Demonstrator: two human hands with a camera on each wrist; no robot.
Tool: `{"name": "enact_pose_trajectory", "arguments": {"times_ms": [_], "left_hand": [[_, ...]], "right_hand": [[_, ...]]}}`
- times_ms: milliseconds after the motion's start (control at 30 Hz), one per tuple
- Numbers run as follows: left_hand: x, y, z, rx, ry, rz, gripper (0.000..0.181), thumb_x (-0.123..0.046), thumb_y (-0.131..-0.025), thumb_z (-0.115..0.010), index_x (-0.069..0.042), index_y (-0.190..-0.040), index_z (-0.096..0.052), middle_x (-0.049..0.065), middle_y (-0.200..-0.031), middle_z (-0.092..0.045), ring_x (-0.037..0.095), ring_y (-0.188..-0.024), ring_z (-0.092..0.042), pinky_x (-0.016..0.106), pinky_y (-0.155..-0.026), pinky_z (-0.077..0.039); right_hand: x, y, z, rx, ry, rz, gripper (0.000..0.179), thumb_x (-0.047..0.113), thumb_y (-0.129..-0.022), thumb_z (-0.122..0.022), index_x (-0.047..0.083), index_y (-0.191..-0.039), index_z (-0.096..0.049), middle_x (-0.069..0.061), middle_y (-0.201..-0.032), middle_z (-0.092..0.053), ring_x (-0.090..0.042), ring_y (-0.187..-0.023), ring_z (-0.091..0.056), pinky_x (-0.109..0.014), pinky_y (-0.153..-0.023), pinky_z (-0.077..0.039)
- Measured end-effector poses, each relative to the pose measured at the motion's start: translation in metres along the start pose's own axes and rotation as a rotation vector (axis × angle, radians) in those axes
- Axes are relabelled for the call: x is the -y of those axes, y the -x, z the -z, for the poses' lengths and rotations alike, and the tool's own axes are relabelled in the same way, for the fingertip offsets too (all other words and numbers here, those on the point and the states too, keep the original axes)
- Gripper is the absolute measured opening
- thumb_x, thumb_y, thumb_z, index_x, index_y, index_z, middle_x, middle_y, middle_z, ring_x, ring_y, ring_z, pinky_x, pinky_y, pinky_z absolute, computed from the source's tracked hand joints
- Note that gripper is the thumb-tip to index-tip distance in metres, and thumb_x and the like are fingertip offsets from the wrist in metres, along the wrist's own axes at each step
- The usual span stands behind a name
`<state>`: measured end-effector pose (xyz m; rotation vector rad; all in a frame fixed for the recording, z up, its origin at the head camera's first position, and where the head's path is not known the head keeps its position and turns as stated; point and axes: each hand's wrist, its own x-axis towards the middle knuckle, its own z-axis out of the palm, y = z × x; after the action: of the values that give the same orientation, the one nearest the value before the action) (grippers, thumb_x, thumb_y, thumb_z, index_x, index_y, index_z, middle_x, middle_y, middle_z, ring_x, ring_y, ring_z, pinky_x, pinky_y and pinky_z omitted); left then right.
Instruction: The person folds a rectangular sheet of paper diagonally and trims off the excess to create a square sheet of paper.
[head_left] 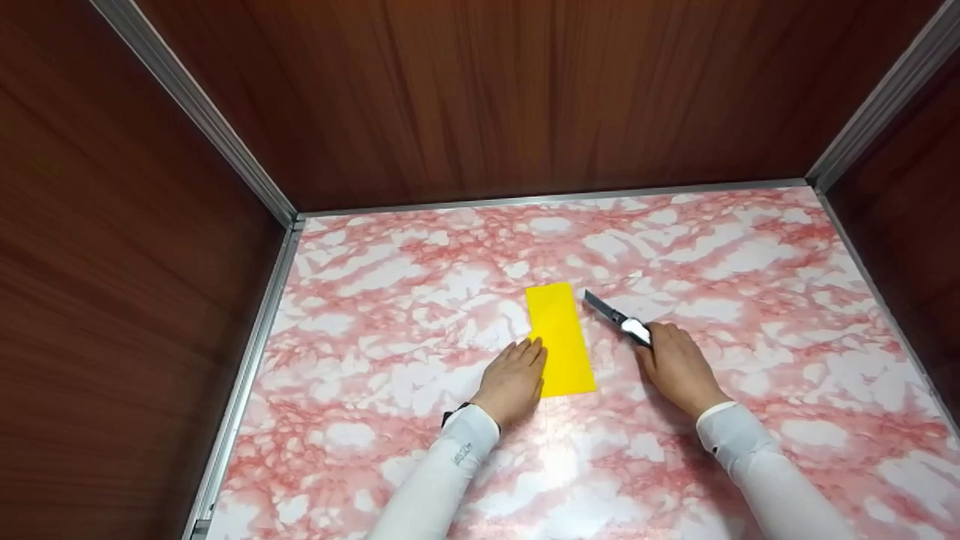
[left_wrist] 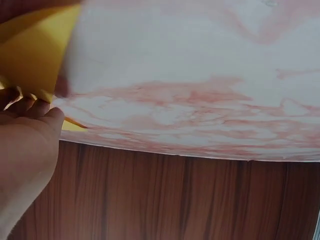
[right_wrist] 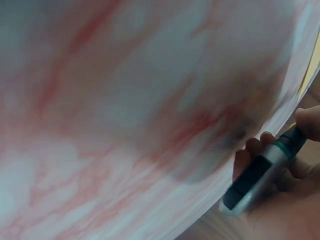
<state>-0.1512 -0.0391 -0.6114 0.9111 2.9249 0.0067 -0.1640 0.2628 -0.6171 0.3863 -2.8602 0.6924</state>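
Observation:
A yellow rectangular sheet (head_left: 561,322), like paper or thin card, lies on the marbled surface with its left edge stepped. My left hand (head_left: 511,382) rests on its lower left part, fingers extended and close together. In the left wrist view, the yellow sheet (left_wrist: 30,57) shows on both sides of the fingers. My right hand (head_left: 681,367) grips a utility knife (head_left: 631,327) by the handle, to the right of the sheet. Its long grey blade points up and left, the tip just beside the sheet's upper right edge. The right wrist view shows only the black and silver handle (right_wrist: 255,180).
The red-and-white marbled tabletop (head_left: 405,382) spreads around both hands. Dark wood panels (head_left: 480,97) wall it in at the back, left and right, with metal strips (head_left: 247,352) along the edges. A tiny pale scrap (head_left: 636,274) lies beyond the knife.

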Motion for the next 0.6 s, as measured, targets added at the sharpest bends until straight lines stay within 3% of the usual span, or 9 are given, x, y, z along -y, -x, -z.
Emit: {"name": "enact_pose_trajectory", "arguments": {"times_ms": [300,600], "left_hand": [[-0.008,-0.002,0.0,0.071,-0.028,0.117,0.065,-0.047,-0.104,-0.047,-0.01,-0.158,-0.041,0.009,-0.167,-0.029,0.025,-0.137,-0.04,0.04,-0.108,-0.036],[-0.012,-0.006,0.004,0.083,-0.085,0.137,0.076,-0.062,-0.101,-0.047,-0.012,-0.158,-0.04,0.011,-0.159,-0.041,0.029,-0.137,-0.041,0.042,-0.112,-0.033]], "right_hand": [[0.003,0.008,-0.002,0.04,0.001,0.022,0.036,0.013,-0.099,-0.066,-0.008,-0.127,-0.056,-0.022,-0.105,-0.062,-0.041,-0.096,-0.059,-0.056,-0.09,-0.045],[0.008,0.01,0.0,0.082,-0.02,0.022,0.043,0.013,-0.099,-0.065,-0.007,-0.135,-0.056,-0.021,-0.111,-0.064,-0.039,-0.101,-0.058,-0.055,-0.097,-0.043]]}}
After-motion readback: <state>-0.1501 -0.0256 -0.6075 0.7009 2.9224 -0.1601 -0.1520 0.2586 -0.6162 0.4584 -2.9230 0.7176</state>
